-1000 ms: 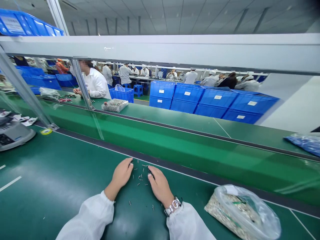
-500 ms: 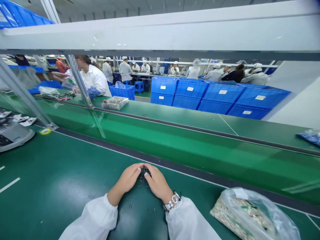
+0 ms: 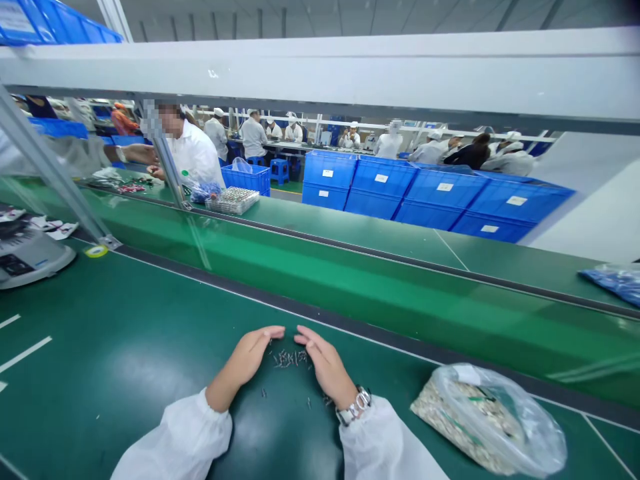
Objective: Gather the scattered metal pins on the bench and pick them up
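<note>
A small heap of tiny metal parts point(image 3: 289, 359) lies on the dark green mat between my two hands. My left hand point(image 3: 249, 357) rests edge-down on the mat to the left of the heap, fingers together and curved toward it. My right hand point(image 3: 325, 363), with a metal watch point(image 3: 354, 407) at the wrist, mirrors it on the right. Both hands cup the heap without gripping any part. A few stray parts point(image 3: 309, 402) lie nearer to me, between my white sleeves.
A clear plastic bag of small parts point(image 3: 487, 419) lies at my right. A grey device point(image 3: 27, 253) sits at the far left. Beyond the mat runs a green conveyor belt point(image 3: 380, 287), with a co-worker point(image 3: 193, 157), a parts tray point(image 3: 233, 200) and blue crates point(image 3: 430, 197) behind.
The parts were spread out a second ago. My hands swept together and bunched them, then drew slightly apart, leaving a small heap in the gap.
</note>
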A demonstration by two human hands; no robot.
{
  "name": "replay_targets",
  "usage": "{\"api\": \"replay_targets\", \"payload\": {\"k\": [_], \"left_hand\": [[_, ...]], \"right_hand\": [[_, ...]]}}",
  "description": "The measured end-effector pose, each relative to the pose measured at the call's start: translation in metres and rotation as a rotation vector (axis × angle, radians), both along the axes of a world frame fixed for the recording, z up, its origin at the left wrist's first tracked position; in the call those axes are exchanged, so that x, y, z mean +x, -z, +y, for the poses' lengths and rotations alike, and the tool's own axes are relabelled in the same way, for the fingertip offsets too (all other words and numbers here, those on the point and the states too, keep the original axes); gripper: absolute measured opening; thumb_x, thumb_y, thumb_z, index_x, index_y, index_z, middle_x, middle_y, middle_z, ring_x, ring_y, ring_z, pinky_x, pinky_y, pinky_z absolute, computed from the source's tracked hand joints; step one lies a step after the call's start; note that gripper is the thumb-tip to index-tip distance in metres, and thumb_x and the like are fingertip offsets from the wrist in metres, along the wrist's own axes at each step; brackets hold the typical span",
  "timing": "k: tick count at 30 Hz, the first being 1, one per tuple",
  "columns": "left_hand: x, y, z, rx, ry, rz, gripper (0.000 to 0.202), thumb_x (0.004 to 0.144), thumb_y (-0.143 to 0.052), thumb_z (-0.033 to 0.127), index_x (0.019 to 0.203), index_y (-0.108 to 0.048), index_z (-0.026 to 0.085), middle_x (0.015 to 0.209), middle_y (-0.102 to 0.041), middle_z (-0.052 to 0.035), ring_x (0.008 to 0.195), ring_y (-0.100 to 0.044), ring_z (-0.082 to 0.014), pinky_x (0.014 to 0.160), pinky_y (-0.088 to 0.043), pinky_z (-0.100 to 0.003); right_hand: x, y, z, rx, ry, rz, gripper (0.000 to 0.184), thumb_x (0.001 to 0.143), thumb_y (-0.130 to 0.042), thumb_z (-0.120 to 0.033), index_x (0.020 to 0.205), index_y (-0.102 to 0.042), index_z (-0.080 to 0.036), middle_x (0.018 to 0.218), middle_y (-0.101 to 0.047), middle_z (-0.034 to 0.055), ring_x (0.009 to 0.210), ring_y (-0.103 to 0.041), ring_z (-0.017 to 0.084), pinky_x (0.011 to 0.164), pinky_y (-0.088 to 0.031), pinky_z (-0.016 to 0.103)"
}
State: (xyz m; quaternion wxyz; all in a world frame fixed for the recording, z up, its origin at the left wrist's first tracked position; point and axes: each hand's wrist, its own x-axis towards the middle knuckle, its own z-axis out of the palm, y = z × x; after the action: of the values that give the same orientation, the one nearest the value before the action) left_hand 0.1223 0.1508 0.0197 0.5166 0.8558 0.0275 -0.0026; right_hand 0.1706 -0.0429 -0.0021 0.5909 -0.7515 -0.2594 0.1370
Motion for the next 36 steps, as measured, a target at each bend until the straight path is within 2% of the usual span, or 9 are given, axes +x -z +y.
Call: {"api": "replay_targets", "payload": {"k": [5,9,15,17,21,24,28,33,36], "left_hand": [[-0.025,0.015,0.016,0.114,-0.280,0.027,0.055,0.087,-0.017,0.047,0.125,-0.045,0.018,0.128,-0.041,0.0039,0.123,-0.030,-0.0093,0.108,-0.018,-0.026],[-0.026,0.019,-0.005,0.249,-0.182,0.083,0.059,0.086,-0.013,0.047,0.129,-0.041,0.017,0.131,-0.038,0.0034,0.124,-0.030,-0.0112,0.107,-0.019,-0.030],[-0.032,0.012,-0.028,-0.153,0.023,-0.015,0.063,0.086,-0.016,0.056,0.131,-0.034,0.015,0.123,-0.047,-0.0015,0.117,-0.040,-0.0095,0.106,-0.022,-0.026],[-0.042,0.013,-0.019,-0.175,-0.098,-0.105,0.065,0.085,-0.017,0.057,0.133,-0.030,0.015,0.123,-0.046,-0.0028,0.119,-0.038,-0.0107,0.107,-0.019,-0.027],[-0.057,0.018,-0.009,-0.052,-0.562,-0.021,0.060,0.086,-0.013,0.051,0.132,-0.032,0.017,0.121,-0.048,-0.0015,0.119,-0.037,-0.0132,0.107,-0.018,-0.032],[-0.058,0.020,-0.021,-0.024,-0.496,0.065,0.057,0.086,-0.014,0.047,0.133,-0.030,0.019,0.123,-0.047,0.0001,0.120,-0.035,-0.0113,0.108,-0.018,-0.031],[-0.061,0.027,-0.033,-0.253,-0.353,-0.057,0.064,0.084,-0.020,0.059,0.134,-0.026,0.020,0.126,-0.044,-0.0023,0.119,-0.038,-0.0105,0.107,-0.022,-0.031],[-0.086,0.032,-0.016,-0.325,-0.561,-0.153,0.060,0.085,-0.024,0.057,0.131,-0.033,0.019,0.119,-0.049,-0.0038,0.116,-0.041,-0.0125,0.108,-0.022,-0.036],[-0.094,0.026,-0.009,-0.111,-0.597,-0.028,0.051,0.078,-0.035,0.049,0.114,-0.052,0.018,0.115,-0.052,-0.0017,0.112,-0.045,-0.0154,0.103,-0.030,-0.036]], "right_hand": [[-0.027,0.013,-0.032,-0.011,0.259,0.027,0.071,0.087,-0.028,-0.066,0.127,-0.045,-0.011,0.123,-0.036,0.0087,0.117,-0.034,0.020,0.104,-0.029,0.036],[-0.044,0.017,-0.016,-0.066,0.312,-0.001,0.071,0.088,-0.023,-0.063,0.131,-0.041,-0.009,0.127,-0.031,0.0077,0.119,-0.031,0.021,0.106,-0.026,0.039],[-0.051,0.009,0.021,0.125,0.227,0.022,0.072,0.088,-0.023,-0.063,0.129,-0.040,-0.006,0.125,-0.034,0.0078,0.117,-0.035,0.017,0.104,-0.031,0.032],[-0.053,0.009,0.013,0.165,0.258,0.026,0.072,0.089,-0.025,-0.064,0.129,-0.040,-0.006,0.123,-0.036,0.0080,0.116,-0.036,0.016,0.103,-0.032,0.030],[-0.051,0.013,-0.003,0.101,0.380,0.049,0.073,0.087,-0.025,-0.065,0.130,-0.039,-0.007,0.124,-0.035,0.0076,0.118,-0.033,0.018,0.105,-0.027,0.036],[-0.050,0.013,0.011,0.055,0.296,0.035,0.071,0.087,-0.023,-0.062,0.131,-0.037,-0.008,0.125,-0.034,0.0070,0.118,-0.032,0.018,0.106,-0.025,0.037],[-0.058,0.010,0.030,0.143,0.229,0.067,0.071,0.088,-0.021,-0.061,0.131,-0.037,-0.006,0.124,-0.035,0.0078,0.117,-0.035,0.016,0.105,-0.029,0.033],[-0.080,0.012,-0.002,0.163,0.375,0.073,0.068,0.089,-0.023,-0.060,0.130,-0.037,-0.007,0.124,-0.036,0.0073,0.117,-0.034,0.016,0.104,-0.027,0.032],[-0.090,0.016,-0.028,0.028,0.362,-0.019,0.052,0.090,-0.031,-0.050,0.123,-0.047,-0.012,0.122,-0.038,0.0038,0.115,-0.036,0.015,0.101,-0.028,0.030]]}}
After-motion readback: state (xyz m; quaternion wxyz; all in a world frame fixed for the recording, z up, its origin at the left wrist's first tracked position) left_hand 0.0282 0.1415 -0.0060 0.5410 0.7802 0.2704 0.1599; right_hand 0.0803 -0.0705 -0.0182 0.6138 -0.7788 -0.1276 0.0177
